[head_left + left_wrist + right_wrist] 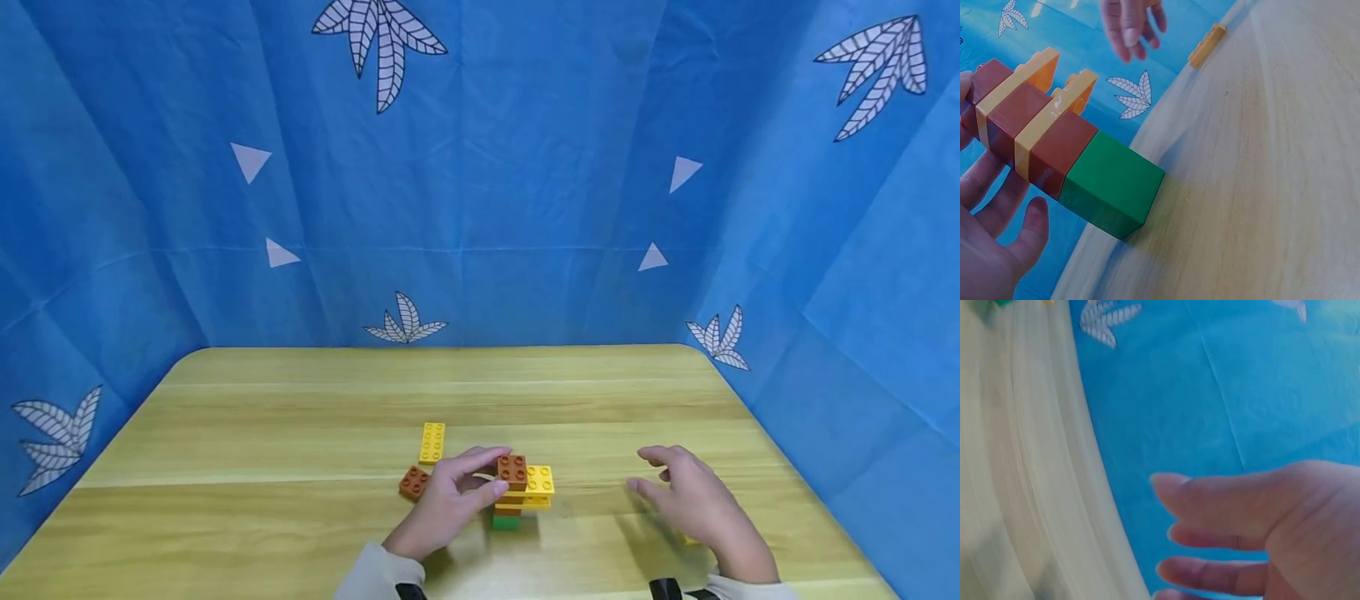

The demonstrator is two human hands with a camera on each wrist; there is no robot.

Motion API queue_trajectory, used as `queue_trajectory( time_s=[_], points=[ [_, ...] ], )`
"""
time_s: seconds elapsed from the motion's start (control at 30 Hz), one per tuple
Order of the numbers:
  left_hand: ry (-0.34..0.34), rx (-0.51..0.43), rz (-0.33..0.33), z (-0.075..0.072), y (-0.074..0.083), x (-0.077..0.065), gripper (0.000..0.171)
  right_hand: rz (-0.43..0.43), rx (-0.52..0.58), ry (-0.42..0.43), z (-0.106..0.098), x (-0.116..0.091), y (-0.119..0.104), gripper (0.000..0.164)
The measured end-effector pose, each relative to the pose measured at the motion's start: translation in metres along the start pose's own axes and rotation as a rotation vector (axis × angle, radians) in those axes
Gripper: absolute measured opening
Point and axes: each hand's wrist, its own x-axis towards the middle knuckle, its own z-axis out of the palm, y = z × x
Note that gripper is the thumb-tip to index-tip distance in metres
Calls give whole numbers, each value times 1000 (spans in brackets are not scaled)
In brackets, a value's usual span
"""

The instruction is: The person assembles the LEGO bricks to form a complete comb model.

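Note:
A tower of toy building bricks [1063, 147] stands on the table, a green brick [1113, 181] at its foot. Above that, brown bricks alternate with two yellow plates [1054, 119] that jut out to one side. The topmost brick [512, 472] is brown with studs. My left hand [453, 498] holds the tower near its top, thumb and fingers on either side. Off to the right, my right hand [693, 504] hovers over the table with relaxed fingers and nothing in them. In the right wrist view, its fingers [1222, 503] show apart from any brick.
Left of the tower lie a yellow brick [432, 442] and a brown brick [414, 482]. Another yellow brick [688, 540] is mostly hidden under the right hand. A blue curtain [480, 167] with leaf prints borders the wooden table [300, 400].

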Motion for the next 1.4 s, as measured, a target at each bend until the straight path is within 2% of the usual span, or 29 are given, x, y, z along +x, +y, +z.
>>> queue_trajectory(
  time_s=[0.23,0.43,0.67,0.93,1.1,1.4],
  points=[
    [36,22,7,-5,3,-1,40,161,-6,-33,-14,5,23,62],
    [23,12,-10,-4,3,-1,41,256,30,-83,-13,1,45,76],
    [16,-10,2,-2,2,2,40,235,0,-79,0,-11,60,78],
    [12,-16,-23,0,3,3,40,199,-51,-72,14,-21,63,81],
    [13,-28,-36,2,4,4,41,206,-73,-49,20,-23,65,81],
    [16,-19,-44,1,3,4,41,206,-77,-8,23,-22,67,62]
  ],
)
